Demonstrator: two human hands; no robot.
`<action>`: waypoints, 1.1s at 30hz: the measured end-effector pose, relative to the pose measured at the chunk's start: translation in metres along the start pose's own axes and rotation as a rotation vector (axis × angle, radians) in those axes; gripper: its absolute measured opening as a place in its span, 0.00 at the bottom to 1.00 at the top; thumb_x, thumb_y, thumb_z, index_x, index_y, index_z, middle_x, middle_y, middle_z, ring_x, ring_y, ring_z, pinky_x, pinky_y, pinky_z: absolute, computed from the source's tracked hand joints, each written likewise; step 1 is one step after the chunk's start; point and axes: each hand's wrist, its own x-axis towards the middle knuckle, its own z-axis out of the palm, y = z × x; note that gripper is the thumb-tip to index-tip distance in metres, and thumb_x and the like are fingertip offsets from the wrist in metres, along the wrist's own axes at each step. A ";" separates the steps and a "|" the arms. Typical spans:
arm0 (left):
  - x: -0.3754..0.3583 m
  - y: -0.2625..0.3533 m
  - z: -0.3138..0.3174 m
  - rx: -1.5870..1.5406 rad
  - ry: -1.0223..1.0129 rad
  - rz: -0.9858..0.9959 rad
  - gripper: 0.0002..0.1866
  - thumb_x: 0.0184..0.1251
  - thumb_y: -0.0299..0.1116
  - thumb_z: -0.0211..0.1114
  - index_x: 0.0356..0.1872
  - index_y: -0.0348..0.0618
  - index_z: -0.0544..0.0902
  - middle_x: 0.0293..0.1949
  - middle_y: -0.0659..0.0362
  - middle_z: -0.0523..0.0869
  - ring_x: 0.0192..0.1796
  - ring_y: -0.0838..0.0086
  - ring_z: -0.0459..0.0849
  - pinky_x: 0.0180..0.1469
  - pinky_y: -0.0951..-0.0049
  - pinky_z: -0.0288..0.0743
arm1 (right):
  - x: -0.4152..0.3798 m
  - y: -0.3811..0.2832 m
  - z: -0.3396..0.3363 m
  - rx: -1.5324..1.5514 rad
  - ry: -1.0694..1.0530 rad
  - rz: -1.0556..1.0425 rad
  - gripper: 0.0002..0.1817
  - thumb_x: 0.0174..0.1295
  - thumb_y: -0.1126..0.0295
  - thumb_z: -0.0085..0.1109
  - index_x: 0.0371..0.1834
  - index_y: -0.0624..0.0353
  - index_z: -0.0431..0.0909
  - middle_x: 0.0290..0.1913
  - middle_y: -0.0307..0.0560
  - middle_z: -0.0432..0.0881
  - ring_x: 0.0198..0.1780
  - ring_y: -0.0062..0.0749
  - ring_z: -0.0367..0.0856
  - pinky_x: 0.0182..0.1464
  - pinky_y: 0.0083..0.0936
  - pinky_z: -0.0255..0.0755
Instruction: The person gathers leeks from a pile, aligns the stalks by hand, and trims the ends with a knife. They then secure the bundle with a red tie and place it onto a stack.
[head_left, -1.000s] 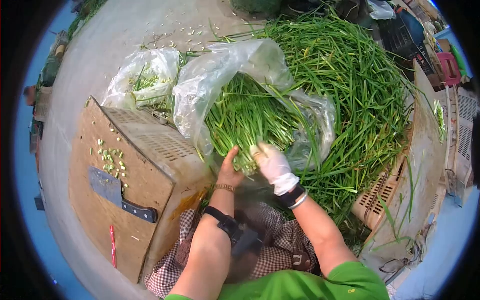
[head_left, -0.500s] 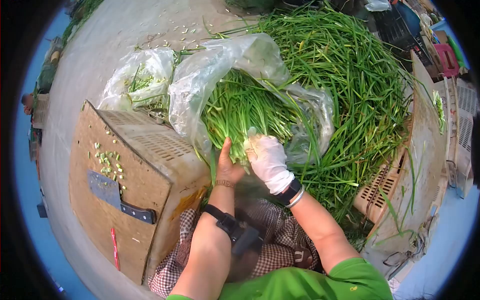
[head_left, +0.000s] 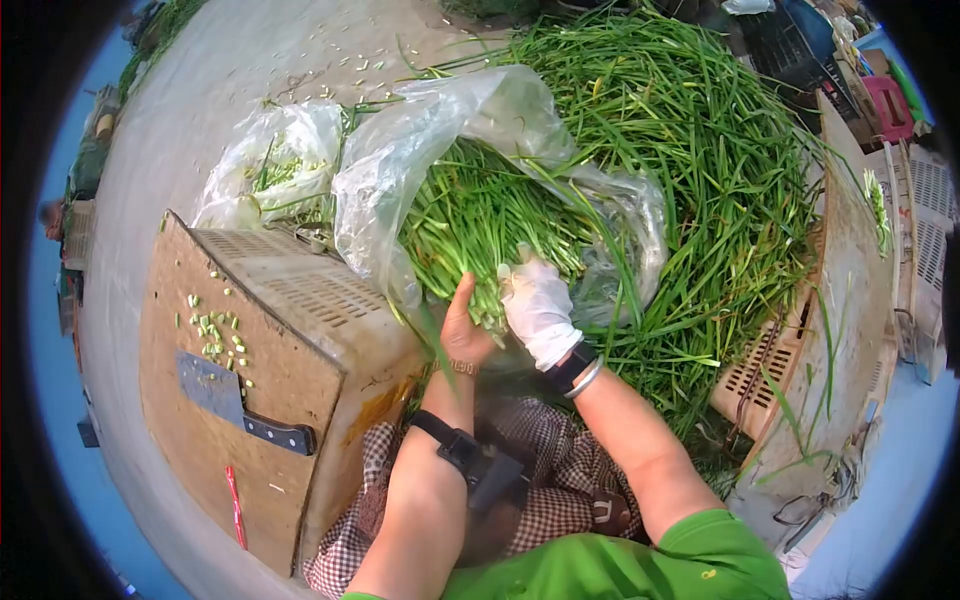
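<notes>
A bunch of long green chives lies inside an open clear plastic bag, pale cut ends toward me. At these ends my bare left hand holds the bunch from the left, thumb pointing up and fingers partly hidden by the stalks. My right hand, in a white glove, closes its fingers on the stalk ends from the other side. The hands are close together, with a few stalk ends between them.
On the left, an upturned crate with a board top carries a cleaver, cut stalk bits and a red strip. A large loose heap of chives fills the right. Beyond the crate sits another plastic bag with cut pieces.
My right hand has shifted slightly right and down along the stalk ends. My left hand stays at the bunch, moved slightly right. The bag and heap look the same.
</notes>
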 end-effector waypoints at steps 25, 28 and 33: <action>-0.016 0.023 0.058 0.078 0.036 -0.019 0.16 0.51 0.33 0.65 0.38 0.36 0.73 0.29 0.57 0.78 0.29 0.71 0.77 0.33 0.71 0.73 | -0.012 0.040 0.044 -0.064 -0.364 0.168 0.43 0.57 0.52 0.53 0.70 0.57 0.43 0.68 0.61 0.52 0.67 0.51 0.55 0.63 0.40 0.55; -0.047 0.036 0.100 0.189 -0.107 0.073 0.17 0.50 0.34 0.67 0.38 0.39 0.71 0.28 0.60 0.76 0.28 0.77 0.76 0.31 0.74 0.73 | -0.019 0.050 0.071 -0.128 -0.370 0.193 0.39 0.57 0.56 0.53 0.69 0.56 0.48 0.67 0.55 0.56 0.64 0.46 0.59 0.62 0.39 0.57; -0.129 0.025 0.147 0.354 -0.384 0.156 0.21 0.54 0.44 0.64 0.41 0.39 0.72 0.28 0.62 0.74 0.30 0.77 0.75 0.30 0.70 0.73 | -0.018 0.059 0.074 -0.028 -0.361 0.253 0.35 0.55 0.60 0.54 0.66 0.56 0.54 0.63 0.51 0.62 0.61 0.45 0.63 0.60 0.39 0.59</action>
